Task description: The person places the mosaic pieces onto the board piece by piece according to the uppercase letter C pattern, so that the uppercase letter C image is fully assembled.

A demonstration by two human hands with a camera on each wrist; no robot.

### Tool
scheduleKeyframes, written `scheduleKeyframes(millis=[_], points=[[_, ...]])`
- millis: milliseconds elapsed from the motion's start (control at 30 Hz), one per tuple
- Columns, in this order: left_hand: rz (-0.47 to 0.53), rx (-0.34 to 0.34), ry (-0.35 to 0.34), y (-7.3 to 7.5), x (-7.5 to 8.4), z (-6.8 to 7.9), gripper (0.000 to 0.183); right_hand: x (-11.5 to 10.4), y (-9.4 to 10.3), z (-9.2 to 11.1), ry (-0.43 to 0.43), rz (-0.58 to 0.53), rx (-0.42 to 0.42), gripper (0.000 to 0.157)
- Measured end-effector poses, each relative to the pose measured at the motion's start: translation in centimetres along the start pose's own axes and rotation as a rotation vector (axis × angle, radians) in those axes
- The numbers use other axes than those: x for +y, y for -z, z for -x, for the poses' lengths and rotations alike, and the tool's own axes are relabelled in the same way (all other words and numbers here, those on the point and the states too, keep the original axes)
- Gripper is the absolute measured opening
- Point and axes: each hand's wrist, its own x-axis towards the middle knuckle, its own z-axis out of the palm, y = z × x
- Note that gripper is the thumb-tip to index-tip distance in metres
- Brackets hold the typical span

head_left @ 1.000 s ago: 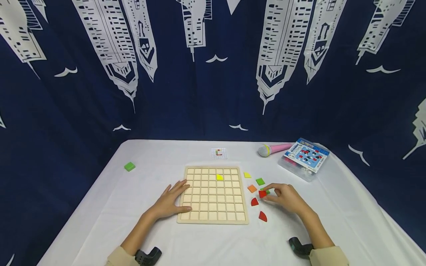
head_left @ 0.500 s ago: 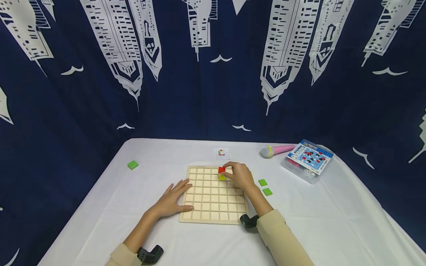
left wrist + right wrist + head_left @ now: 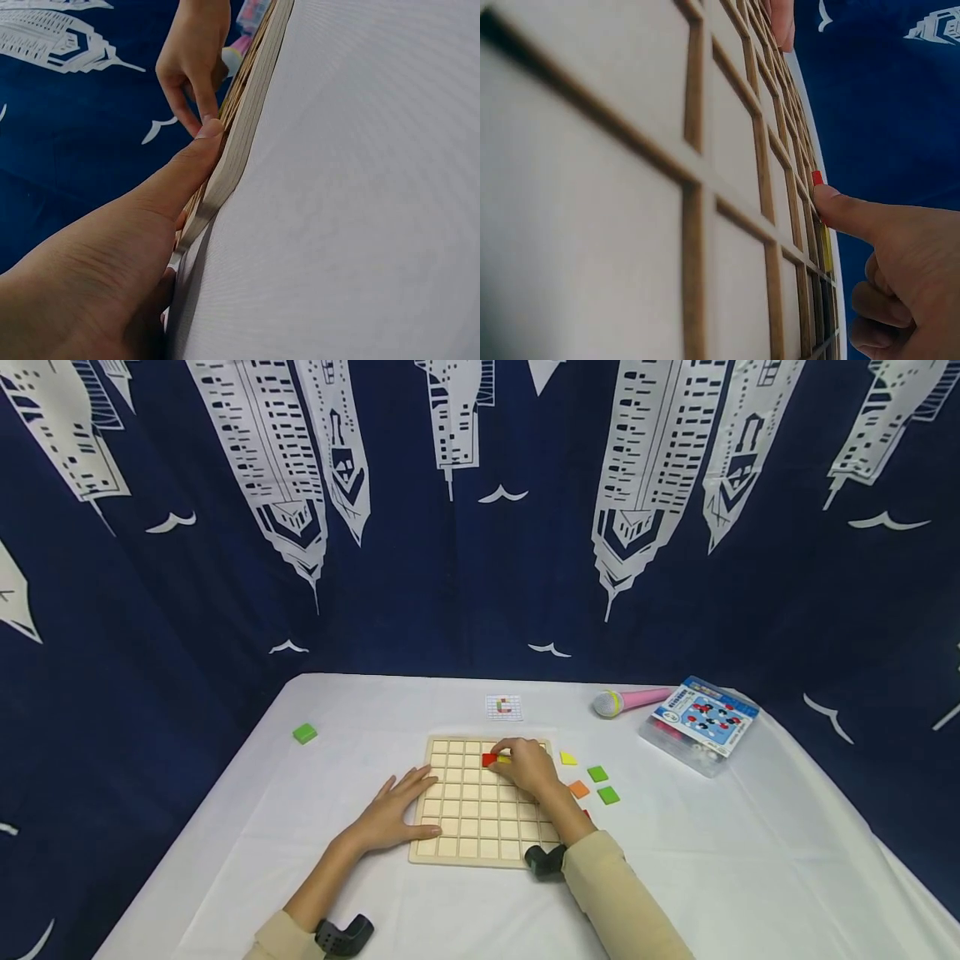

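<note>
My right hand (image 3: 529, 770) pinches a red square tile (image 3: 488, 760) between thumb and fingers, at a cell in the upper part of the wooden grid board (image 3: 468, 811). Directly right of that cell lies a yellow tile (image 3: 505, 759), partly covered by the fingers. In the right wrist view the thumb presses against the red tile's (image 3: 817, 178) side, and its edge stands slightly above the grid ridges. My left hand (image 3: 393, 813) rests with spread fingers along the board's left edge. The left wrist view shows its thumb (image 3: 196, 160) lying over the board's rim.
Right of the board lie a yellow piece (image 3: 568, 758), an orange tile (image 3: 578, 789), two green tiles (image 3: 597, 773) and a partly hidden red piece (image 3: 587, 815). Behind are a pattern card (image 3: 504, 707), a toy microphone (image 3: 639, 698) and a plastic box (image 3: 701, 725). Green tiles (image 3: 304, 733) sit far left.
My right hand has carried the red tile from the loose pieces onto the board, first behind the yellow tile, then to its left. The left hand stays on the board's edge.
</note>
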Motion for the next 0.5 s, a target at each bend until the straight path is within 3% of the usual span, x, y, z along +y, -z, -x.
scheduleKeyframes(millis=[233, 500], points=[[0.008, -0.005, -0.014, -0.3, 0.1, -0.1, 0.088, 1.6, 1.4, 0.9, -0.04, -0.052, 0.02, 0.033], [-0.013, 0.006, -0.01, -0.1, -0.1, -0.1, 0.088, 6.5, 5.4, 2.5, -0.141, 0.015, 0.129, 0.032]])
